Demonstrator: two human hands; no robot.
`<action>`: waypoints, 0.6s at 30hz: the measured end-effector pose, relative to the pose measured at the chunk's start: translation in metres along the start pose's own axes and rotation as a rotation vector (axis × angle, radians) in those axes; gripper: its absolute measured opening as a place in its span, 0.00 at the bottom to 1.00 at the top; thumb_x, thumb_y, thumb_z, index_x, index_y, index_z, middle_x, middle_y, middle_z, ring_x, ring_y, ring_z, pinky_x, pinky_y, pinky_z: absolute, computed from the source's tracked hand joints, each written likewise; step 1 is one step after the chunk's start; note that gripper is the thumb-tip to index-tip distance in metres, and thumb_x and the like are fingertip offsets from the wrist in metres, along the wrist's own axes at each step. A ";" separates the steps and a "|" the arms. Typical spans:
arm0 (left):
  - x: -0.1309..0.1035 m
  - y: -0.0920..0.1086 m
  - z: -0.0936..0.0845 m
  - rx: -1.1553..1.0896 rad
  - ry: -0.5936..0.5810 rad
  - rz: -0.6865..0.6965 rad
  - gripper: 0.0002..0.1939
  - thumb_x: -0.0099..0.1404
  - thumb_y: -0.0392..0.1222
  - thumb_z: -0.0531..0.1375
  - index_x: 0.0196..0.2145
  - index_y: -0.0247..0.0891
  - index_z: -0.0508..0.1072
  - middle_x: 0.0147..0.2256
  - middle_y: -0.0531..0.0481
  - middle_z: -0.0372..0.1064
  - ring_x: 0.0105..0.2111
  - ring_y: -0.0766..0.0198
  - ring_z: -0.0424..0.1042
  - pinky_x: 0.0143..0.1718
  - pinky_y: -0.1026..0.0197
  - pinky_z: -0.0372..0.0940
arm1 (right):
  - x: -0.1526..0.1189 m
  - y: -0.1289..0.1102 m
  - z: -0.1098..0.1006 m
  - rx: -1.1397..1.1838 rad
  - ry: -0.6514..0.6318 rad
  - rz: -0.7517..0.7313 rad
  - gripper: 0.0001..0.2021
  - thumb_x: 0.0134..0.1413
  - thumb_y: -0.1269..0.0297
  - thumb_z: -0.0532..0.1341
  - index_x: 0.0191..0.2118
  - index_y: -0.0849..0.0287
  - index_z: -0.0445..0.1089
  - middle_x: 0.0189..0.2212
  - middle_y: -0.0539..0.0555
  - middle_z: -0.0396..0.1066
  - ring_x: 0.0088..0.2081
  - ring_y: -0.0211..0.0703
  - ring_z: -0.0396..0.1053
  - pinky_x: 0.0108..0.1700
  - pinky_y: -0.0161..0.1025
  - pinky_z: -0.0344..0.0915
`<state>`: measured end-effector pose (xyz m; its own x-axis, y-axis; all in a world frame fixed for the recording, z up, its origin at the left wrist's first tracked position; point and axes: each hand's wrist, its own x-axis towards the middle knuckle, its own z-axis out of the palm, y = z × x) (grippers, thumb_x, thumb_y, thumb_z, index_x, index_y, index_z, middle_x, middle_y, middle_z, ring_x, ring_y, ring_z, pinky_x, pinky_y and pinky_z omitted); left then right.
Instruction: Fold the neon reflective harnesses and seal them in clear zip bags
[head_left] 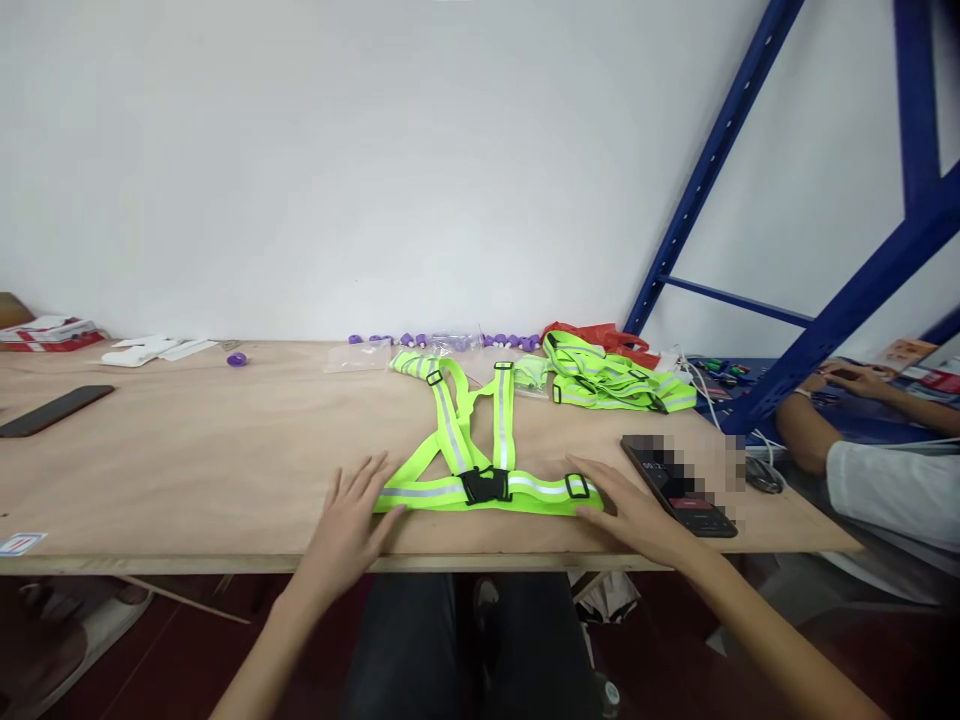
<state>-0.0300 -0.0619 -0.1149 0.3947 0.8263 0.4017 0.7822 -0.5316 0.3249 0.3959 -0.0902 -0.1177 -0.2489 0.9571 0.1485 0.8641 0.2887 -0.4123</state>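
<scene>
A neon yellow-green strap harness (501, 430) with grey reflective stripes lies on the wooden table, its black buckle (486, 485) fastened near the front edge. My left hand (351, 520) rests at the left end of the waist strap, fingers spread, with the thumb at the strap. At the strap's right end, beside a black slider (577, 486), my right hand (626, 505) touches it with fingers apart. The shoulder straps stretch away toward the wall, and one is folded over at the far left.
More green straps (615, 375) are piled at the back right by a red bag (600, 338). A lit phone (679, 490) lies right of my right hand. Purple items (517, 342) line the wall. A dark phone (56, 410) lies left. Another person's arm (810, 430) is beyond the blue frame (825, 325).
</scene>
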 end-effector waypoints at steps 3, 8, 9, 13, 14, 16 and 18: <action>-0.005 -0.027 -0.009 -0.058 -0.119 -0.001 0.23 0.73 0.52 0.53 0.61 0.44 0.68 0.59 0.42 0.67 0.59 0.49 0.66 0.60 0.44 0.61 | 0.001 -0.008 0.003 0.108 0.028 -0.032 0.24 0.65 0.50 0.54 0.61 0.53 0.68 0.60 0.61 0.68 0.61 0.52 0.65 0.62 0.51 0.63; -0.027 -0.043 -0.025 -0.137 -0.148 0.042 0.20 0.71 0.52 0.57 0.58 0.50 0.73 0.50 0.45 0.72 0.50 0.52 0.73 0.51 0.56 0.70 | -0.007 -0.016 0.007 0.112 0.127 -0.099 0.19 0.66 0.54 0.53 0.48 0.53 0.79 0.53 0.63 0.71 0.54 0.51 0.72 0.54 0.46 0.70; -0.033 -0.044 -0.028 -0.142 -0.145 0.046 0.20 0.70 0.52 0.58 0.58 0.51 0.72 0.50 0.46 0.72 0.50 0.53 0.73 0.50 0.57 0.70 | -0.010 -0.017 0.008 0.111 0.155 -0.111 0.19 0.67 0.55 0.53 0.49 0.53 0.79 0.54 0.63 0.71 0.54 0.50 0.71 0.54 0.45 0.70; -0.048 -0.046 -0.035 -0.134 -0.131 0.076 0.21 0.69 0.51 0.59 0.58 0.54 0.72 0.51 0.47 0.72 0.50 0.53 0.73 0.47 0.59 0.71 | -0.026 -0.015 0.011 0.077 0.157 -0.130 0.18 0.67 0.55 0.53 0.50 0.49 0.78 0.56 0.60 0.70 0.57 0.50 0.70 0.56 0.46 0.69; -0.048 -0.047 -0.035 -0.122 -0.126 0.098 0.20 0.69 0.51 0.60 0.57 0.54 0.73 0.51 0.47 0.73 0.49 0.53 0.74 0.47 0.59 0.72 | -0.030 -0.013 0.012 0.065 0.143 -0.121 0.17 0.67 0.55 0.53 0.49 0.48 0.79 0.56 0.60 0.71 0.57 0.51 0.70 0.56 0.47 0.69; -0.041 -0.047 -0.035 -0.081 -0.121 0.147 0.21 0.67 0.52 0.62 0.57 0.55 0.73 0.50 0.48 0.73 0.48 0.52 0.75 0.45 0.57 0.73 | -0.035 -0.007 0.012 0.036 0.119 -0.097 0.17 0.66 0.53 0.55 0.48 0.47 0.79 0.56 0.59 0.71 0.57 0.53 0.70 0.57 0.50 0.70; -0.030 -0.039 -0.035 -0.045 -0.073 0.166 0.27 0.64 0.55 0.64 0.60 0.54 0.69 0.51 0.47 0.73 0.49 0.50 0.74 0.45 0.55 0.73 | -0.035 -0.001 0.008 -0.006 0.111 -0.081 0.16 0.64 0.51 0.57 0.47 0.46 0.80 0.57 0.58 0.71 0.57 0.57 0.70 0.57 0.54 0.70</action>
<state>-0.0889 -0.0723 -0.1095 0.5514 0.7371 0.3907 0.6817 -0.6681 0.2983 0.4002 -0.1240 -0.1300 -0.2687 0.9216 0.2800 0.8457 0.3649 -0.3893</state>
